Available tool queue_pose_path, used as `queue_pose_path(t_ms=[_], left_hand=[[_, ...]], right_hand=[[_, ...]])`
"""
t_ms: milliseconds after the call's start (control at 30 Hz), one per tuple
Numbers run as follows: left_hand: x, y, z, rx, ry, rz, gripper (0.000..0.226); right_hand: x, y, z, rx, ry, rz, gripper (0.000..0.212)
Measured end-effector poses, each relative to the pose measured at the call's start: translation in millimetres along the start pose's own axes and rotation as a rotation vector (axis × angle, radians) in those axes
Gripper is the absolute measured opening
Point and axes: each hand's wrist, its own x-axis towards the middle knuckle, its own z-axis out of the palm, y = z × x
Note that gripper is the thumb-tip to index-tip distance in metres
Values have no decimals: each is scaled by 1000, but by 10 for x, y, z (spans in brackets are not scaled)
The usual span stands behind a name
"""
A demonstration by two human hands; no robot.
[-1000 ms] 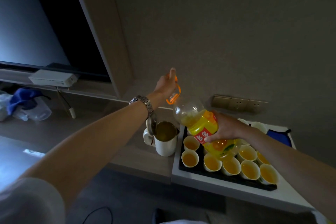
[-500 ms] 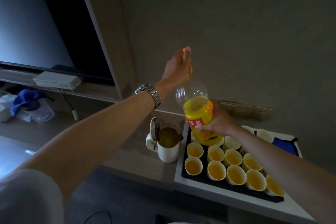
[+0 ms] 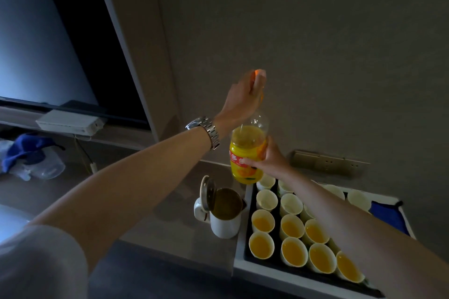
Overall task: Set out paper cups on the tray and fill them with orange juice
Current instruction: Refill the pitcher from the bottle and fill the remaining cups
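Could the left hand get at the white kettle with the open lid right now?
Probably not yet: the left hand grips the top of the yellow juice bottle; the white kettle stands unobstructed below.

Paper cups (image 3: pixel 293 227) stand in rows on the tray (image 3: pixel 250 206); a kettle (image 3: pixel 224 211) sits just left of its left edge, apparently touching.
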Motion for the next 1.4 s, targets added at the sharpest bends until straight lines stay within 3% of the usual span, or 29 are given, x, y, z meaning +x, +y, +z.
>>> queue_pose_path(t_ms=[167,367,567,767,933,1267,1400], left_hand=[[24,-278,47,22,-142,81,30],[17,-657,80,148,-323,165,29],[-144,-1002,135,299,-505,151,31],[-279,-1162,184,370,-520,172,25],[-314,-1207,201,264,-532,161,20],[-345,-1375,96,302,-465,61,23],[-214,-1414,25,297,-398,53,26]], right_hand=[[55,-113,193,58,16,34,109],[142,-146,335,62,75,72,136],[162,-17,570,139,45,164,138],[85,122,725,186,39,163,123],[111,120,758,188,44,169,130],[41,85,780,140,100,141,143],[84,-43,726,33,160,37,133]])
